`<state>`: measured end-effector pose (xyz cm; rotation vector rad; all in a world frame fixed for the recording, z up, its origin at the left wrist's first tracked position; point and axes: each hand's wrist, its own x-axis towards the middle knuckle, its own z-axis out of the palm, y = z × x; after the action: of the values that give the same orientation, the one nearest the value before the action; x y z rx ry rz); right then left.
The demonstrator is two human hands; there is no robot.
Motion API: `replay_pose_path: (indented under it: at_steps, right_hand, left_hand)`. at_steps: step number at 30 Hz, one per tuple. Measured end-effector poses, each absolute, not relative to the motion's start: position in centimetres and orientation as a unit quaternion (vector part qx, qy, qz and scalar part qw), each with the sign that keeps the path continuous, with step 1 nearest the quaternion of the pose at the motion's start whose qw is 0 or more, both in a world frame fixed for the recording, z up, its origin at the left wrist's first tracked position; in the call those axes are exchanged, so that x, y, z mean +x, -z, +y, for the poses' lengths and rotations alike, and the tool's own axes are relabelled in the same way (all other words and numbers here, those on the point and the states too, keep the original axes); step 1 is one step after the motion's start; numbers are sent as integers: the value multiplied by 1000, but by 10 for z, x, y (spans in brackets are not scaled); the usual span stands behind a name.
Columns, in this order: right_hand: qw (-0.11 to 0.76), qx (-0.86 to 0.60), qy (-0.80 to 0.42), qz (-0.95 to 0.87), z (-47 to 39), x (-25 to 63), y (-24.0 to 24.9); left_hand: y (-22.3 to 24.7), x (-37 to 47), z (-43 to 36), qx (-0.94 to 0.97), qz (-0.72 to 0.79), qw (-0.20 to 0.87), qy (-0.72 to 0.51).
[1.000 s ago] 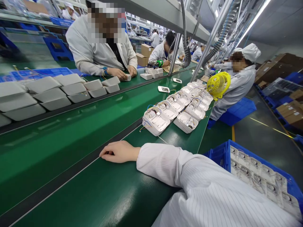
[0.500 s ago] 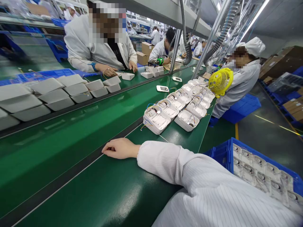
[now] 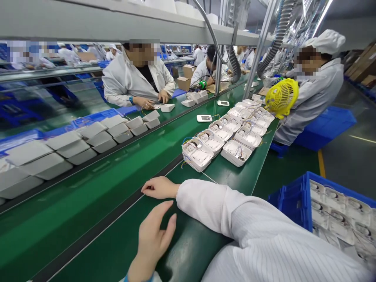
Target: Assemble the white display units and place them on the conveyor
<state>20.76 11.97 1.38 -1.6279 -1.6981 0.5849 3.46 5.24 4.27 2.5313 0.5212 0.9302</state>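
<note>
My right hand rests on the green bench beside the dark strip along the conveyor. Its fingers are loosely curled together, and nothing shows in them. Nearer to me, my left hand is raised over the bench with thumb and fingers apart, holding nothing. Beyond my right hand, touching neither hand, lies a white plastic housing with coloured wires. Another open housing with wires sits to its right, at the front of two rows of similar housings.
A yellow fan stands at the bench's right edge, near a co-worker. White shells line the conveyor's far side, where another co-worker sits. White panels lie on the green belt. A blue crate holds more housings at right.
My left hand has come into view from below, fingers apart. My right hand stays on the bench near the strip. The whole view has shifted as my head turned.
</note>
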Motion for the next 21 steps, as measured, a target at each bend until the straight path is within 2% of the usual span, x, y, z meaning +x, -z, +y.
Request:
replay_pose_path:
  at_steps: [4,8,11,13,16,19,21]
  right_hand:
    - [373,-608,-251,-655,108,208,-28]
    - [424,-562,-227,-673,65,225,-77]
    - [479,-586,-66,-650,25,281,-125]
    - [485,-655,67,-576,4,342,-150]
    - [423,-790,180,-406,-21,450,-169]
    - [284,-899,201,-267,-41,537,-169]
    - [256,-913,193,-252,-50,570,-163]
  left_hand:
    - [-16,33,80,857,350,179,-333]
    - [-11,10,94,857,437,176,-210]
    - [-9,7,96,865,433,192,-168]
    - [-7,9,97,875,416,183,-166]
    - [-3,12,99,882,404,167,-178]
    - [-1,12,100,879,403,164,-192]
    - [-1,12,100,879,403,165,-196]
